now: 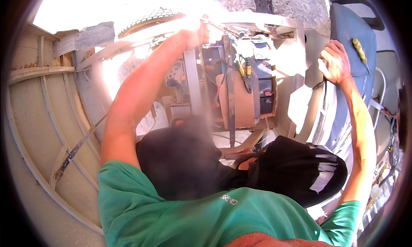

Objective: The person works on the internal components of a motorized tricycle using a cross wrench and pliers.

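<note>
My left hand (198, 34) reaches forward to the far metal frame bar (262, 18), its fingers closed around it in strong glare that washes out detail. On the right, my right hand (335, 63) is curled over the edge of a blue padded seat (343, 26). A screwdriver (359, 50) with a yellow handle lies on that seat, just beyond the right hand. Between my arms, pliers (247, 73) with yellow and black handles rest on top of several dark batteries (265, 84). Brown cardboard (242, 103) sits among the batteries.
A beige ribbed metal body panel (32, 114) curves along the left. Behind the frame shows a wheel's treaded tyre (148, 21). A metal post (192, 77) stands left of the batteries, near loose wires. My black-clad knees (296, 169) are close below.
</note>
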Tool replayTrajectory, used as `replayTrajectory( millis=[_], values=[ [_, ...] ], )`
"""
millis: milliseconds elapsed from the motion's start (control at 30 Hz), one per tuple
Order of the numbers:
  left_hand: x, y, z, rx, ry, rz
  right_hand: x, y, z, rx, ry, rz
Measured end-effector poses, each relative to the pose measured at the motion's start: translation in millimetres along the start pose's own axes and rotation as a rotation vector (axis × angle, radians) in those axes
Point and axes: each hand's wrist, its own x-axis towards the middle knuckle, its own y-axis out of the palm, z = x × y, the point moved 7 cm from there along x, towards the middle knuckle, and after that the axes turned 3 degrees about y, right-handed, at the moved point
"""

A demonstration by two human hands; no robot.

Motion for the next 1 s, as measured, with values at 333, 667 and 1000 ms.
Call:
replayTrajectory(
  millis=[333,667,1000],
  values=[
    [-130,-18,10,0.390,0.391,-0.199,21,19,38,0.046,0.269,-0.162],
    [-135,-78,38,-0.040,0.427,-0.375,134,151,243,0.395,0.317,0.154],
    [-138,-90,44,-0.083,0.417,-0.363,145,184,258,0.374,0.398,0.142]
  ],
)
